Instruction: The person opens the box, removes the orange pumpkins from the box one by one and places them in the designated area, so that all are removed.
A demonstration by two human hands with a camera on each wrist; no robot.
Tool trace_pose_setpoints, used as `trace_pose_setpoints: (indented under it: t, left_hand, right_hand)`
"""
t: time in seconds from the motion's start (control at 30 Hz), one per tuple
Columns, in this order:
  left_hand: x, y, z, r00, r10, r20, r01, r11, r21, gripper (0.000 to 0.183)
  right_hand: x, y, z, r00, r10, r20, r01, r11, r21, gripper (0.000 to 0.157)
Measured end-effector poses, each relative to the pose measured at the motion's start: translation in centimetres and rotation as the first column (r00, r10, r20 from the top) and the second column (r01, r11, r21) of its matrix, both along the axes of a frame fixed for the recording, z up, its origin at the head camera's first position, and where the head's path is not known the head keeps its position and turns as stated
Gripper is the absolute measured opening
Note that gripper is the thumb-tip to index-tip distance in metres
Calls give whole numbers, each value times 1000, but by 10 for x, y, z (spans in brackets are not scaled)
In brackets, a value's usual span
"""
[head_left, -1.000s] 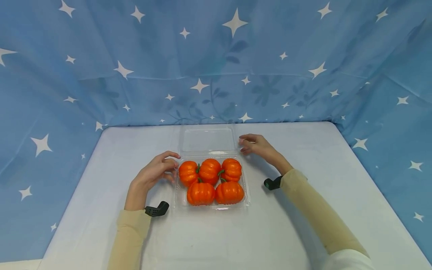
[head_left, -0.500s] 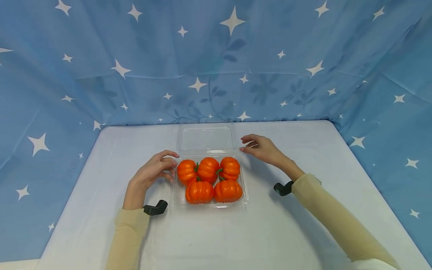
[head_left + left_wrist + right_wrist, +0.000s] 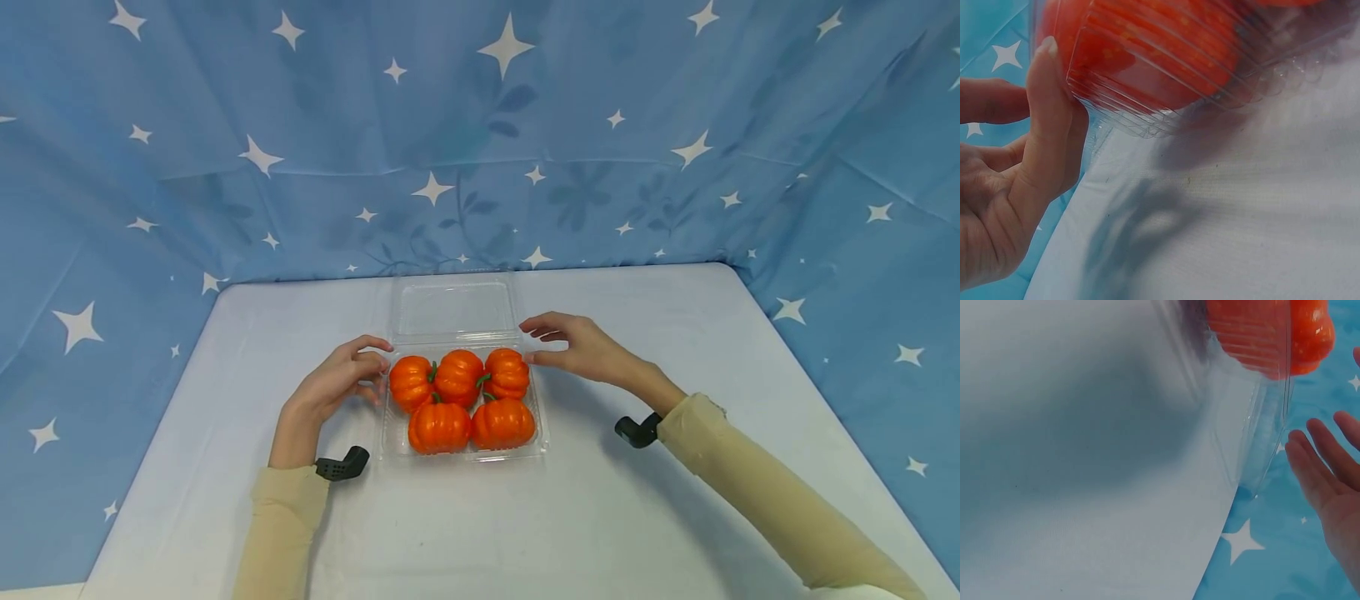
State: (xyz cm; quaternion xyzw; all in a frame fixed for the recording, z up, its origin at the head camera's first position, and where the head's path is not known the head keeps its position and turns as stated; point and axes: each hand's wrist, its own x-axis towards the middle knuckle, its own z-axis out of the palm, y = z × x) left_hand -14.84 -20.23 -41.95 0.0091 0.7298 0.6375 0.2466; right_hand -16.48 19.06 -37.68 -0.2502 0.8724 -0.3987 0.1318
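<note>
A clear plastic clamshell box (image 3: 468, 455) lies with its lid (image 3: 453, 308) folded back behind it. Several orange toy pumpkins (image 3: 439, 428) with green stems fill its base in two rows. At its left side, my left hand (image 3: 337, 379) has loosely bent fingers, and in the left wrist view a fingertip (image 3: 1050, 47) touches the clear wall. My right hand (image 3: 581, 346) hovers by the right rim near the lid hinge, fingers extended, holding nothing. In the right wrist view a gap shows between that hand (image 3: 1335, 481) and the clear plastic.
A white cloth (image 3: 480, 533) covers the table under the box. Blue star-patterned curtains (image 3: 465, 142) hang behind and at both sides. A small dark wrist camera (image 3: 342, 464) sits on the left wrist, another (image 3: 637, 431) on the right.
My right hand has come down from beside the lid to the hinge level, its fingers now straighter. The left hand, box and pumpkins stay as they were; the head view has shifted slightly.
</note>
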Motion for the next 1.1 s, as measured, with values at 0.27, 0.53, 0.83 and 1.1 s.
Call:
trace_pose_setpoints:
  t: [0.27, 0.53, 0.83, 1.1]
  left_hand:
    - [1, 0, 1, 1000, 0, -3, 0, 1000, -2, 41]
    - [1, 0, 0, 1000, 4, -4, -4, 1000, -10, 40]
    - [1, 1, 1, 1000, 3, -3, -3, 1000, -11, 39]
    - [2, 1, 2, 1000, 0, -11, 0, 1000, -13, 40]
  right_hand:
    - [9, -10, 5, 997, 81, 15, -81, 997, 17, 56]
    - [13, -20, 6, 989, 144, -17, -143, 989, 42, 57]
    - [12, -27, 2, 977, 201, -76, -190, 972, 136, 54]
    - [15, -36, 3, 969, 233, -89, -204, 946, 253, 56]
